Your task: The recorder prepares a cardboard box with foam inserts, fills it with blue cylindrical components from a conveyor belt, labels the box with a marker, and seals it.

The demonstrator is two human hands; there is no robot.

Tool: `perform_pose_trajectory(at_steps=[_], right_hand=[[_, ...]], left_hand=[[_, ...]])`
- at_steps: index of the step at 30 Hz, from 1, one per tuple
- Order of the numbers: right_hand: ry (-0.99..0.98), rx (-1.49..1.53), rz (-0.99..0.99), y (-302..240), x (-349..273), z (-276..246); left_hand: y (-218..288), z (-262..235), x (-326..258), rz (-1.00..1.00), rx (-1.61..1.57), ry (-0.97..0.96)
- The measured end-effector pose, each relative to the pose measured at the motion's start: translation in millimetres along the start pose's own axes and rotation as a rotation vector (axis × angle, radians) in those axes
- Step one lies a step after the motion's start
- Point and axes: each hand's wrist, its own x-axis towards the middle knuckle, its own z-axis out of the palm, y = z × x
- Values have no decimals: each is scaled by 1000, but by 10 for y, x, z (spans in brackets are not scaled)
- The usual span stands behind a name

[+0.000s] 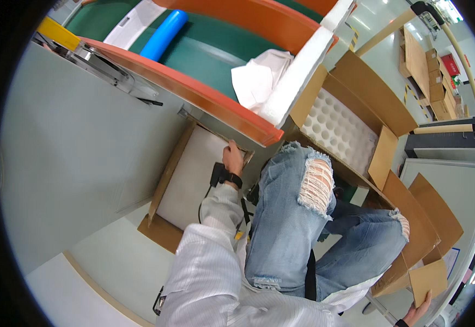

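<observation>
Cardboard is what both my hands are on. My left hand (232, 157) reaches into the open carton (164, 231) under the orange-edged conveyor (205, 95), fingers curled at its far edge beside the white sheet (191, 174); I cannot tell whether they actually pinch anything. My right hand (418, 313) grips a loose cardboard flap (428, 280) at the lower edge. A steady pull along the carton wall seems wise. The conveyor lip hides the left fingertips, and the frame cuts off the right wrist.
</observation>
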Motion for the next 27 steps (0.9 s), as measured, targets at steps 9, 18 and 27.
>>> perform_pose_trajectory(at_steps=[9,18,27], right_hand=[[45,91,185,392,83,-261],[142,371,251,-381,-223,41],[9,-432,-403,-259,15,-152]], left_hand=[[315,-411,457,289,263,209],[-255,-1092,1141,424,204,31],[-1248,-2088,-258,324,941,270]])
